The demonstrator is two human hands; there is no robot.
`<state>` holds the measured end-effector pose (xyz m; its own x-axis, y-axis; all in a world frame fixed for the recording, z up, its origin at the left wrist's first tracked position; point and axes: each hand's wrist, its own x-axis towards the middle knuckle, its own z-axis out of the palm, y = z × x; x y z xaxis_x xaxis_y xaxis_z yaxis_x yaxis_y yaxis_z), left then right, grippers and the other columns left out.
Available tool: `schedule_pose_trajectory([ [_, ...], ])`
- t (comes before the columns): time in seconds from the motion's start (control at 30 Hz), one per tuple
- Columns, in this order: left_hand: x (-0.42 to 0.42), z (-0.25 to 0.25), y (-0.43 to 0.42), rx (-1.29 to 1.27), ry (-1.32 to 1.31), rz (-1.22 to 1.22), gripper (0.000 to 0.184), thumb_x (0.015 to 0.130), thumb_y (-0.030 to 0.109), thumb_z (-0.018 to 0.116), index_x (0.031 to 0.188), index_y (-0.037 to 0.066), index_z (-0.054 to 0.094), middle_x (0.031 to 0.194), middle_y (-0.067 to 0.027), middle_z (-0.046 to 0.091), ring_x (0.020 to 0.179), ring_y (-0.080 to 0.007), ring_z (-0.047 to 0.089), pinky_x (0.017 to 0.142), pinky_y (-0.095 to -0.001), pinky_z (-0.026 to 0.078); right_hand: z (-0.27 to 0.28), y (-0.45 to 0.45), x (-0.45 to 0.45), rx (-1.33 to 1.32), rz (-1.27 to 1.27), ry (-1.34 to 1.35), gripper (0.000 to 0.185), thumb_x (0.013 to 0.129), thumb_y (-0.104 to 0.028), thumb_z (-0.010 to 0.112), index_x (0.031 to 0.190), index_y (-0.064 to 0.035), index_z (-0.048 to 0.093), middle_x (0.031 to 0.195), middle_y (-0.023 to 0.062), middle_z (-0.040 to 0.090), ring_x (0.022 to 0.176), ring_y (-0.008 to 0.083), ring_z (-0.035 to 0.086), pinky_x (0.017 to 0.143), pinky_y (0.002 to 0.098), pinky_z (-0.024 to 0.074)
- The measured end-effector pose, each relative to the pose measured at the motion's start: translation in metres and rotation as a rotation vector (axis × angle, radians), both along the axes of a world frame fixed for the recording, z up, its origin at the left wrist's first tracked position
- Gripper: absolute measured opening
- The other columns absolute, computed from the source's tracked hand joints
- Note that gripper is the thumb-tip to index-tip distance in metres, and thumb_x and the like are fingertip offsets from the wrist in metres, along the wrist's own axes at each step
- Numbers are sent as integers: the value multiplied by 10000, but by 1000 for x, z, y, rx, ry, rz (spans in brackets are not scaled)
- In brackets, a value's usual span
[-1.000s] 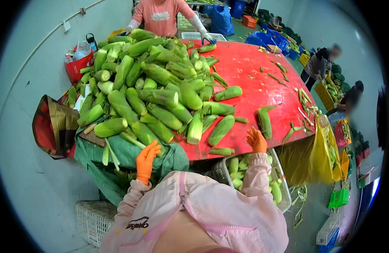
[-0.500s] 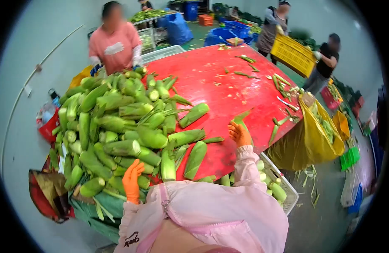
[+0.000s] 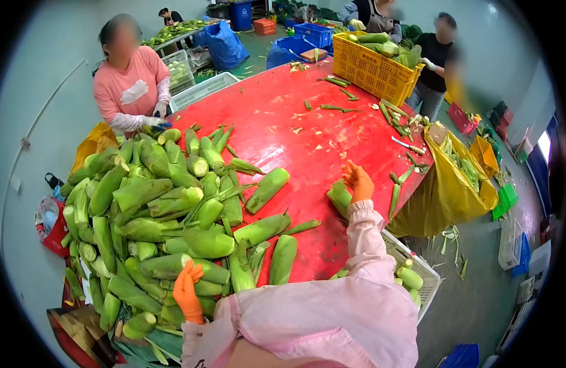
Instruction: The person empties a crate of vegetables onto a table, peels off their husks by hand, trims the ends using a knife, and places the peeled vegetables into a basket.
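The right hand (image 3: pixel 358 183) has a loose grip, fingers half-curled and slightly parted, nothing visible between them. Just beside it on the red desk (image 3: pixel 277 141) lies a corn ear (image 3: pixel 340 197) in its green husk, its long axis running from the far side towards the wearer, partly hidden by the sleeve; I can't tell whether they touch. The left hand (image 3: pixel 188 291), also released, has loosely bent fingers over the near edge of the heaped corn (image 3: pixel 148 214). A knife (image 3: pixel 408 145) lies towards the right edge, near the yellow bag (image 3: pixel 454 184); the white crate (image 3: pixel 417 276) sits below the right arm.
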<state>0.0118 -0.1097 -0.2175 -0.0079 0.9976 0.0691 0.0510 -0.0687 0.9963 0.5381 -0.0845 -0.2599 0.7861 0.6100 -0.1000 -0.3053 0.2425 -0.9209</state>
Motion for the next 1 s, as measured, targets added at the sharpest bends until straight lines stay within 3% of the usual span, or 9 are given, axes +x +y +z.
schedule_pose_trajectory([
  [0.17,1,9,10,-25,7,-22,386,1002,167,393,1262,-72,548,1080,-197,660,915,-240,657,812,-349,532,6,3,29,-34,-107,-83,413,987,-367,451,1194,-63,640,1018,80,711,727,116,634,677,238,512],
  [0.23,6,21,12,110,48,-24,394,1011,182,388,1274,-71,537,1102,-202,653,925,-243,656,824,-352,530,8,4,39,40,-134,-50,390,978,-352,480,1189,-69,644,986,71,718,696,99,639,634,218,500],
  [0.47,22,26,25,176,62,-21,395,1016,166,371,1283,-86,516,1174,-207,623,989,-260,650,848,-359,534,1,1,43,80,-138,-28,390,985,-340,464,1183,-55,643,975,82,718,695,110,639,634,220,500],
  [0.7,20,26,22,152,58,-41,389,1017,160,374,1282,-86,517,1173,-208,622,996,-265,650,848,-362,536,1,-6,48,67,-152,39,390,985,-334,463,1171,-45,647,971,84,718,693,113,640,612,218,491],
  [1.0,29,30,24,120,43,-59,386,1016,167,397,1283,-84,518,1177,-199,620,996,-259,648,855,-359,532,-19,-3,97,41,-245,-93,386,998,-318,429,1191,-57,638,1005,63,712,729,104,626,643,235,494],
])
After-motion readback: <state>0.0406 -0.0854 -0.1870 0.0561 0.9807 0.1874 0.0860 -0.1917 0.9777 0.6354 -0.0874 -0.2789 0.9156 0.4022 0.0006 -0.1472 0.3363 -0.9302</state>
